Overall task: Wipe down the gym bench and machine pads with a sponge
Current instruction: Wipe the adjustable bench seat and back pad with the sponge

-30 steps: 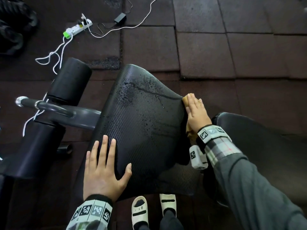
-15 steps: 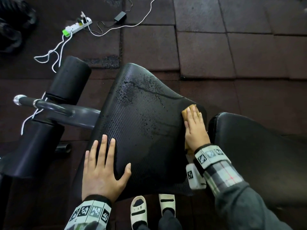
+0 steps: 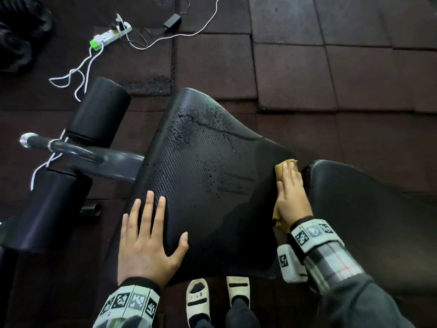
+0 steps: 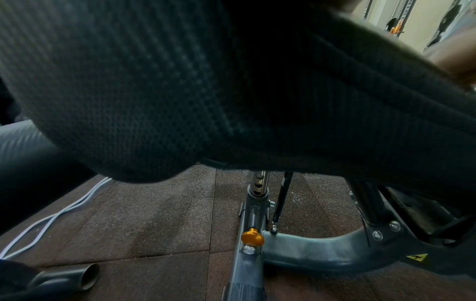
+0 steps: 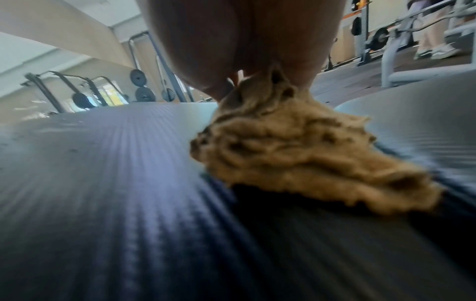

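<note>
The right hand (image 3: 292, 197) lies flat, with straight fingers, on top of a tan sponge (image 3: 281, 170) and presses it onto the right edge of the black seat pad (image 3: 201, 185). The sponge shows in front of the fingertips and again under the wrist, and it sits just beside the gap between the seat pad and the second black pad (image 3: 366, 209) on the right. In the right wrist view the sponge (image 5: 296, 152) looks rough and crumpled, flat against the ribbed surface of the pad (image 5: 115, 183), with the palm (image 5: 231, 40) above it. The left hand (image 3: 146, 242) is wide open, fingers spread and straight, and rests on the near left corner of the seat pad; it holds nothing. Many small water drops and a dark wet streak lie on the far part of the seat pad. To the left of the pad there are two black foam rollers (image 3: 99, 110) on a grey metal arm (image 3: 94, 155) with a handle (image 3: 35, 140). The floor (image 3: 307, 67) is made of dark rubber tiles, and a white power strip (image 3: 110, 34) with white cables lies on it far to the left. Two pale sandals (image 3: 196, 299) show below the near edge of the pad. In the left wrist view an orange knob (image 4: 252, 237) is on the grey frame under the pad.
</note>
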`<state>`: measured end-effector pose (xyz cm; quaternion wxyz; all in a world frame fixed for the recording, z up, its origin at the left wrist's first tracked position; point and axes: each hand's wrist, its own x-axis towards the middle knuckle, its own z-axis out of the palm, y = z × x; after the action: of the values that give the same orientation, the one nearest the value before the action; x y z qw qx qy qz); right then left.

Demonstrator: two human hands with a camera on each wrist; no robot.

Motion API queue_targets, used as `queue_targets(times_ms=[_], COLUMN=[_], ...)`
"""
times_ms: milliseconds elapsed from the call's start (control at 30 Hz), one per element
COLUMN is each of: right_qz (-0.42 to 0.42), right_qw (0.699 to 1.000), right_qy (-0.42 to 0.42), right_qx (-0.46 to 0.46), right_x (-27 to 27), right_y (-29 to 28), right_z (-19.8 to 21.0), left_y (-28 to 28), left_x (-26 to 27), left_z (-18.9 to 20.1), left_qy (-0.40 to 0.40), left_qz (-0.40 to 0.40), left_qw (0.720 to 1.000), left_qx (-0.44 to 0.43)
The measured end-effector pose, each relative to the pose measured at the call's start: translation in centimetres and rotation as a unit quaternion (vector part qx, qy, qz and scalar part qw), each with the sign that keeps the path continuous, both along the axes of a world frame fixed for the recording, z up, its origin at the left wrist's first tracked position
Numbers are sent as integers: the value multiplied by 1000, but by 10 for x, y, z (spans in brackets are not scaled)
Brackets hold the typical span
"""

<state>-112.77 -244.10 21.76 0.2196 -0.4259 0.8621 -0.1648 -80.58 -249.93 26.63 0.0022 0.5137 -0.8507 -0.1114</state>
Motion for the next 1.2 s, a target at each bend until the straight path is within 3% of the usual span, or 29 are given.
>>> queue_targets(times_ms=[167,300,433,567,700,800,1000,1100,1200], right_qz=[60,17,-42,-47,-48,-60,-70,-40,46], right_qw=[998,1000,999,998,994,997,996,998,999], right_qy=[36,15,-11,-19,54,-16,-33,-28,-1], right_qx=[-1,6,23,36,81,35,48,40,8], right_x=[3,-29,-28,-6,-1,4,-11,-15,-5], right_y=[-43,-68,-53,-20,-3,-6,-44,-77,-110], right_z=[0,0,4,10,14,9,8,15,14], left_y=[0,0,0,0,0,0,-1,-1,-1], left_x=[0,0,0,0,0,0,0,0,0], left_z=[-1,-1,-1,0,0,-1,-1,0,0], left_qy=[0,0,2,6,4,8,12,11,4], left_qz=[0,-3,-1,-3,-4,-5,-8,-7,-5], left_qw=[1000,1000,1000,1000,1000,1000,1000,1000,1000], left_qx=[0,-6,-7,-8,-8,-11,-13,-12,-8])
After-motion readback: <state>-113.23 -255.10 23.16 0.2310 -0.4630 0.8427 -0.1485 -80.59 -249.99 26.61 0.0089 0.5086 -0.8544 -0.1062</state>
